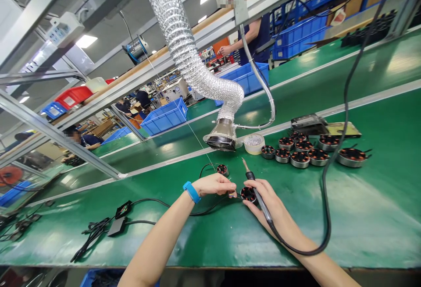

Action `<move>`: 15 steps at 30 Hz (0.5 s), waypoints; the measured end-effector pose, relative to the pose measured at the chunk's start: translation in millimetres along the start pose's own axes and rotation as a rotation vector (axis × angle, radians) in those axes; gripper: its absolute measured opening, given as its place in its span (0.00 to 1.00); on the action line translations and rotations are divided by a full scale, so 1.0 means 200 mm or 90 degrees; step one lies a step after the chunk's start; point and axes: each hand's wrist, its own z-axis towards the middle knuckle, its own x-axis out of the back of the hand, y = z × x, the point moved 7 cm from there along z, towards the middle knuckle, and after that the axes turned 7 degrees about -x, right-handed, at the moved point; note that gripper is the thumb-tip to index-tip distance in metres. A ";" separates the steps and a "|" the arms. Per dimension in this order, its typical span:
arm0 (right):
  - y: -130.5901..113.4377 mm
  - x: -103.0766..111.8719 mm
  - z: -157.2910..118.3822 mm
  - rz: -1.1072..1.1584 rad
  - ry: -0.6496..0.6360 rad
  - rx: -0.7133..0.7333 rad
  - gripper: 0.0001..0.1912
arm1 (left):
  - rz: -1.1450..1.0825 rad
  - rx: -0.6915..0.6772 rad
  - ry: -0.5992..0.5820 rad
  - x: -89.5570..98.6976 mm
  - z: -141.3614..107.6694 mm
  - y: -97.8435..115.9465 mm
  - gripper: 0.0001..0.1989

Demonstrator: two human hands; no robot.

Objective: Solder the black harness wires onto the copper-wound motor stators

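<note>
Head view: see left hand pinched on wire ends, right hand loosely curled round soldering iron and spread beside wound ring. Note ring between hands, nearer right, back from near edge of bench, with iron's long axis slanted just past it, tip toward far edge.

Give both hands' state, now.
Left hand: closed, apparently pinching a thin, black, flexible cable.
Right hand: holding a black-handled soldering iron and touching a round, silver-rimmed black component.
</note>
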 end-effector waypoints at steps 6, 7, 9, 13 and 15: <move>-0.01 0.00 0.01 -0.004 -0.008 -0.001 0.19 | -0.044 0.011 0.062 -0.03 0.05 -0.02 0.23; -0.01 0.00 0.01 -0.006 -0.009 -0.003 0.19 | -0.083 0.017 0.064 -0.04 0.05 -0.03 0.22; -0.01 0.00 0.01 -0.006 -0.010 -0.004 0.19 | -0.168 0.011 0.068 -0.05 0.05 -0.05 0.23; -0.02 0.01 0.00 -0.006 -0.009 0.003 0.19 | -0.274 0.008 0.083 -0.07 0.02 -0.08 0.25; -0.04 0.02 0.01 -0.004 -0.004 0.011 0.19 | -0.288 0.012 0.091 -0.07 0.02 -0.09 0.25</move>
